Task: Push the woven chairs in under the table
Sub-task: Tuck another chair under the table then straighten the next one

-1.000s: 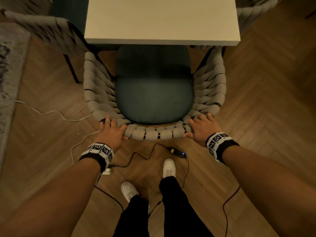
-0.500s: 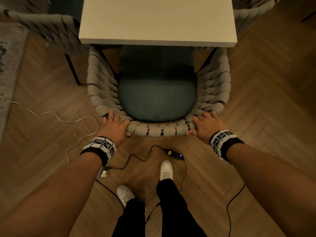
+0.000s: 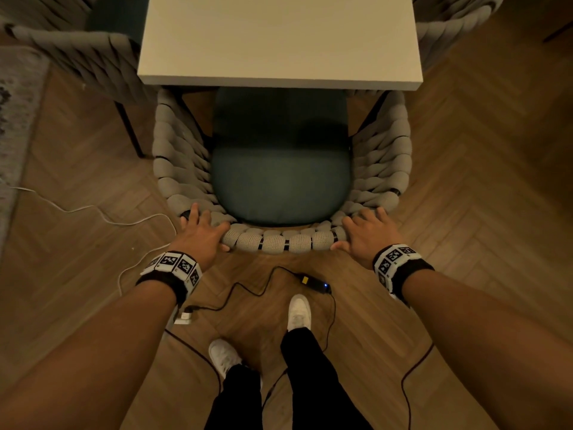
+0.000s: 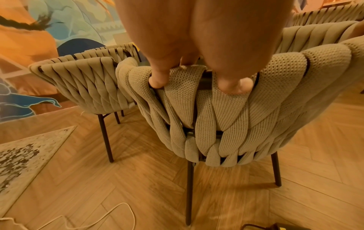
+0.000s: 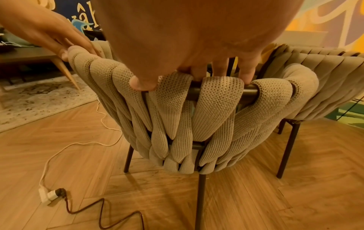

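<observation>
A woven chair point(image 3: 280, 242) with a beige braided back and a dark green seat stands in front of me. Its front part is under the white table point(image 3: 279, 41). My left hand point(image 3: 201, 234) grips the left of the back rim, fingers over the top and thumb on the outer side. My right hand point(image 3: 366, 234) holds the right of the rim the same way. In the left wrist view my left hand point(image 4: 197, 38) presses on the chair point(image 4: 226, 124). The right wrist view has my right hand point(image 5: 197, 38) on the chair's point(image 5: 197, 116) metal rim.
Two more woven chairs stand at the table's left point(image 3: 77, 57) and right point(image 3: 449, 26). A white cable point(image 3: 124, 218) and a black cable with an adapter point(image 3: 313, 282) lie on the wooden floor near my feet point(image 3: 297, 311). A rug point(image 3: 15, 119) lies far left.
The chair has slid slightly further in under the table. Both hands have stayed on its back rim.
</observation>
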Demonstrator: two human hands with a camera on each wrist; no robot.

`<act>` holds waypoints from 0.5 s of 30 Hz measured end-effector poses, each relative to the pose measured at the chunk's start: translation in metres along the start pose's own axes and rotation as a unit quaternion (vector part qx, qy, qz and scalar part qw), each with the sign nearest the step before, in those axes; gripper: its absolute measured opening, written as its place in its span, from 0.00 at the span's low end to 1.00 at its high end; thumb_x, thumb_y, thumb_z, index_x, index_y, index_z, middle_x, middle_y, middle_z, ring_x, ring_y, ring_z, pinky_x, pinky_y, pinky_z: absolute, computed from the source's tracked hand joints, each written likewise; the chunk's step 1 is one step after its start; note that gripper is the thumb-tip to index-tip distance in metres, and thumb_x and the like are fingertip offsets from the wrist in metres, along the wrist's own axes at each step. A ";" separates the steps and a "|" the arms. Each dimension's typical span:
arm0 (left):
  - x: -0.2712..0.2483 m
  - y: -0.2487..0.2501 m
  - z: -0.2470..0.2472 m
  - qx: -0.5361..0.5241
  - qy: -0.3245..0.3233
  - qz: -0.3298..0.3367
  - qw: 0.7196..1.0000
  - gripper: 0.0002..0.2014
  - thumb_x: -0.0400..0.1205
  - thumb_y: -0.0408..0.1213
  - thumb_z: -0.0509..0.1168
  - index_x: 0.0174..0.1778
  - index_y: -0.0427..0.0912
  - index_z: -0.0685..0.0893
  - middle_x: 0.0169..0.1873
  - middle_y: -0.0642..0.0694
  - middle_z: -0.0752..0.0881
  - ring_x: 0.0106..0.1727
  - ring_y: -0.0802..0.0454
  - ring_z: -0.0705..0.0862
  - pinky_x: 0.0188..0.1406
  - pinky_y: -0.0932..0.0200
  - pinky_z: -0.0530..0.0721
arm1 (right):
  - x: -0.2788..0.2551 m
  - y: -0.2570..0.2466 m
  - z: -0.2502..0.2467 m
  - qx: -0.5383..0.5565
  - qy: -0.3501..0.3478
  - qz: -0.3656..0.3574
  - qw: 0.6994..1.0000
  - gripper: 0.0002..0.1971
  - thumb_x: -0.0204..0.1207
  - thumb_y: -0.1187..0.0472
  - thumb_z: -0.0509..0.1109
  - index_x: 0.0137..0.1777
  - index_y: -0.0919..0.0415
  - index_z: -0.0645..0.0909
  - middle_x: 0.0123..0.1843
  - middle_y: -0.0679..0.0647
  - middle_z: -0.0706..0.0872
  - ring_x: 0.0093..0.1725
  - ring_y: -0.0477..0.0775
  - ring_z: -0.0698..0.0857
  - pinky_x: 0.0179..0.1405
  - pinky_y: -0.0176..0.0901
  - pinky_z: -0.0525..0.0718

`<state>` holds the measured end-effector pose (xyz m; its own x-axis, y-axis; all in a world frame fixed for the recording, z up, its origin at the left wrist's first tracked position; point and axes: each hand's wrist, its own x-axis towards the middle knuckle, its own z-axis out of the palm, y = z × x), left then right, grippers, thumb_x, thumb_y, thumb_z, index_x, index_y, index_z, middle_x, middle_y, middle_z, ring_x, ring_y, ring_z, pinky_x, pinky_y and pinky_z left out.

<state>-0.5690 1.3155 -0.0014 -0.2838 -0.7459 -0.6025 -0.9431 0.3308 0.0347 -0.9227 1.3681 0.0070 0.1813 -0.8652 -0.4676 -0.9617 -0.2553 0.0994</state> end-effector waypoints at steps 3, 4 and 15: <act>-0.001 -0.001 0.000 0.002 -0.001 -0.003 1.000 0.27 0.85 0.52 0.58 0.81 0.54 0.64 0.81 0.31 0.59 0.84 0.28 0.45 0.81 0.27 0.54 | 0.000 0.000 0.001 0.006 0.006 0.001 1.000 0.35 0.76 0.28 0.47 0.68 0.54 0.72 0.67 0.54 0.83 0.71 0.59 0.74 0.72 0.62 0.64; -0.002 -0.001 -0.001 0.003 -0.002 -0.005 1.000 0.28 0.85 0.53 0.58 0.81 0.54 0.63 0.82 0.31 0.58 0.84 0.28 0.45 0.81 0.28 0.54 | 0.000 0.000 0.002 0.010 0.008 0.003 1.000 0.35 0.75 0.27 0.47 0.68 0.54 0.72 0.67 0.54 0.82 0.71 0.59 0.73 0.73 0.61 0.64; -0.041 0.015 0.017 -0.148 0.176 -0.013 0.973 0.24 0.78 0.33 0.71 0.70 0.36 0.78 0.71 0.28 0.72 0.73 0.29 0.72 0.72 0.36 0.75 | -0.044 -0.001 0.011 0.165 0.058 0.006 0.985 0.25 0.78 0.52 0.65 0.74 0.57 0.68 0.75 0.57 0.75 0.80 0.61 0.67 0.74 0.60 0.74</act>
<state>-0.5687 1.3611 0.0098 -0.2524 -0.9210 -0.2967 -0.9444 0.1677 0.2830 -0.9323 1.4111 0.0180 0.1733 -0.9154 -0.3634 -0.9748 -0.1069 -0.1958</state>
